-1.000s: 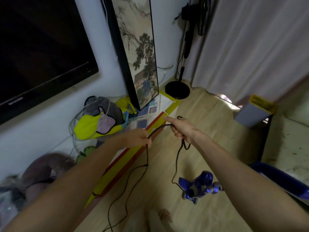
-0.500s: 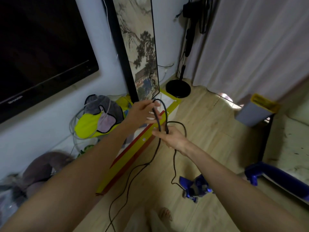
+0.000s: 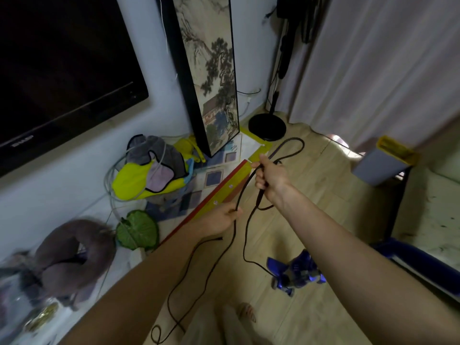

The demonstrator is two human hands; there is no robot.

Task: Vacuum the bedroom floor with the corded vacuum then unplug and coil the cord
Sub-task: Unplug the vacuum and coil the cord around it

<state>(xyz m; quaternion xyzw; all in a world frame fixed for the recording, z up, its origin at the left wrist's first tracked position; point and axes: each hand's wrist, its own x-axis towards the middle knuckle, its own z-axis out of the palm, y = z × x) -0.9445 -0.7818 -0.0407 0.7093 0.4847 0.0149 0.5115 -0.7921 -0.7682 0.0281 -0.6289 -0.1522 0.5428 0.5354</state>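
A thin black cord (image 3: 245, 189) runs between my two hands above the wooden floor. My right hand (image 3: 271, 179) grips gathered loops of it, with one loop arching beyond the fist. My left hand (image 3: 220, 217) is lower and nearer, pinching the cord where it drops and trails loosely toward my feet. Another strand hangs from my right hand down to the blue vacuum (image 3: 296, 275), which lies on the floor at the lower right.
A framed painting (image 3: 211, 78) leans on the wall beside a fan stand's black base (image 3: 267, 127). Yellow and grey bags (image 3: 149, 170), a green leaf-shaped thing (image 3: 138, 231) and a neck pillow (image 3: 74, 250) crowd the left. A grey bin (image 3: 383, 161) stands right; a curtain hangs behind.
My left hand has dropped from up by the painting and slid down along the cord. My right hand has risen and now holds one more loop.
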